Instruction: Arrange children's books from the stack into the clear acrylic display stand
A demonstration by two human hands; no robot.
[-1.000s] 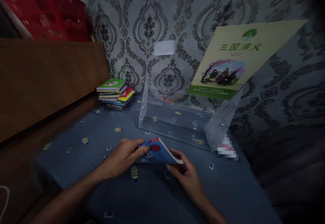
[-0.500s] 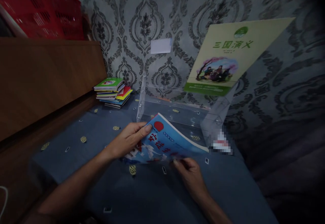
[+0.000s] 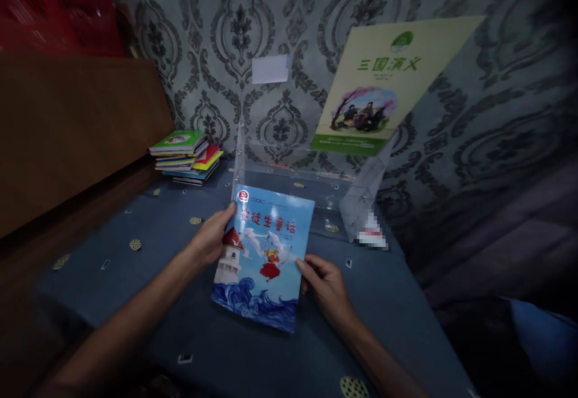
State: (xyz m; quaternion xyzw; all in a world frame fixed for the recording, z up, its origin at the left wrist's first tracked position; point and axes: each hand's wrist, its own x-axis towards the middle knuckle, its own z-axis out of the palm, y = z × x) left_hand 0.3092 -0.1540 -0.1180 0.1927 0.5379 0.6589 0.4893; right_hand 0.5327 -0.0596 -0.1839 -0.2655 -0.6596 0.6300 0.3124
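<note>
Blue storybook (image 3: 264, 256) held cover-up over the table (image 3: 135, 277), near its middle. Left hand (image 3: 210, 241) grip clasps the book's left edge, right hand (image 3: 325, 283) grip pinches the right edge. Clear acrylic stand (image 3: 289, 175) sits just behind the top edge, green book (image 3: 383, 85) propped on it. Book stack (image 3: 185, 157) well apart, back left. Bare cloth either side.

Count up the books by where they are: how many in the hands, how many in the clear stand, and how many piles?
Blue book held by left hand and right hand: 1
Green book in clear stand: 1
Stack of books: 1 pile, count unclear
Total: 2 books, 1 pile
</note>
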